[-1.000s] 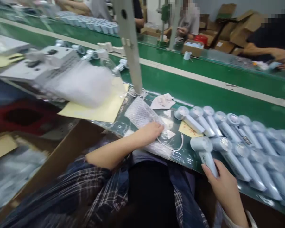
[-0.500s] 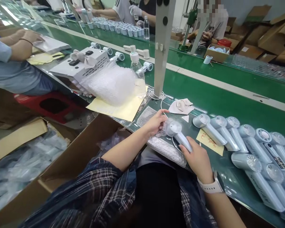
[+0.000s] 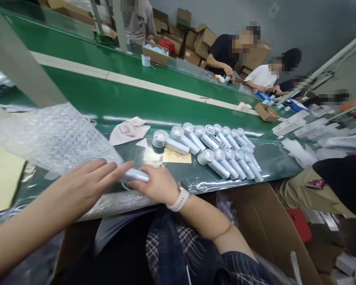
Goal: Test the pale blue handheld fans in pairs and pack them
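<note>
A light blue hair dryer (image 3: 138,175) lies in my right hand (image 3: 157,184), whose fingers close round its handle. The dryer's head is hidden behind my left hand (image 3: 96,176) and a clear bubble-wrap bag (image 3: 62,136). My left hand presses along the bag where it meets the dryer, fingers fairly straight and its thumb out of sight. From there the bag spreads up and to the left. Beneath my hands, a folded stack of bubble wrap (image 3: 118,204) rests along the bench edge.
Two rows of light blue hair dryers (image 3: 221,164) stand to the right, near a yellow note (image 3: 178,155). A crumpled cloth (image 3: 130,130) lies beyond my hands. The green conveyor (image 3: 166,107) runs behind; a cardboard box (image 3: 264,221) sits below the bench. Several people work across the line.
The view has swung to the right. My left hand has come over the dryer's head, and the bubble-wrap bag now stands spread out beside it. My right hand still grips the handle.
</note>
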Demonstrator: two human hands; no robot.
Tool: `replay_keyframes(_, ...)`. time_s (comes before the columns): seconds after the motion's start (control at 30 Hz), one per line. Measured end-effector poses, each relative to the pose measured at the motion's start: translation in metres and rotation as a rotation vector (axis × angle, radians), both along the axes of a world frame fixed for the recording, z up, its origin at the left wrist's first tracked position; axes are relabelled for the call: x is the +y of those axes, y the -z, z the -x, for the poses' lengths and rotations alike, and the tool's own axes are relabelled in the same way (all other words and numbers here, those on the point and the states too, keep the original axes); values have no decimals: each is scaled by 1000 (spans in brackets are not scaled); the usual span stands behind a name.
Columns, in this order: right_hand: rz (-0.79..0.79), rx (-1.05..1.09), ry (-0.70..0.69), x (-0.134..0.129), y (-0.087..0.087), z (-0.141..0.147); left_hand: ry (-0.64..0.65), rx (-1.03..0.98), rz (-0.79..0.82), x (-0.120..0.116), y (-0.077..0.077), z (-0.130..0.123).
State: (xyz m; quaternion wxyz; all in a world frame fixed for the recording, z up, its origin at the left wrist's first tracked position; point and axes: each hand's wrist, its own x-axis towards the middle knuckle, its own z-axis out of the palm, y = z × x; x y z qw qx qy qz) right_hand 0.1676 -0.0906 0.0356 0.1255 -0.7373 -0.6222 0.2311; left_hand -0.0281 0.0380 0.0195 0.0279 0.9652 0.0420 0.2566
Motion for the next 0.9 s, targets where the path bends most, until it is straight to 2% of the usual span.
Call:
replay_keyframes(0.1,-33,26,25,0,-3,9,-21,1,-67,-5,-11,-1)
replay_keyframes(0.2,-51,-53,-34,0,-10,11,31,45,-77,-10,-19,-7)
replay_keyframes(0.27,-89,45,8,0,-14,1,44,91,-63,-7,-25,-11)
replay_keyframes(0.37,-176,541,247,-2,-10,-13,-15,136,-101,-5,-45,-17)
replay_keyframes(0.4,-170,734,282,-2,-7,-14,-43,145,-140,-7,-55,-18)
replay_keyframes(0.47,-84,1004,246,-3,-1,-11,-118,304,-163,-16,-76,-19)
replay_keyframes(0.53,-14,1108,175,-4,3,-6,-191,436,-132,-26,-93,-20)
replay_keyframes(0.6,-1,1068,159,-6,5,-3,-222,539,-136,-36,-103,-19)
replay_keyframes(0.73,-259,670,312,-10,3,-8,-273,629,-145,-41,-111,-11)
replay_keyframes(0.77,-289,648,328,-10,2,-10,-288,625,-125,-39,-112,-9)
replay_keyframes(0.83,-279,782,330,-6,0,-11,-327,597,-75,-31,-115,-8)
replay_keyframes(0.9,-225,1046,314,2,-2,-6,-354,542,-20,-23,-116,-9)
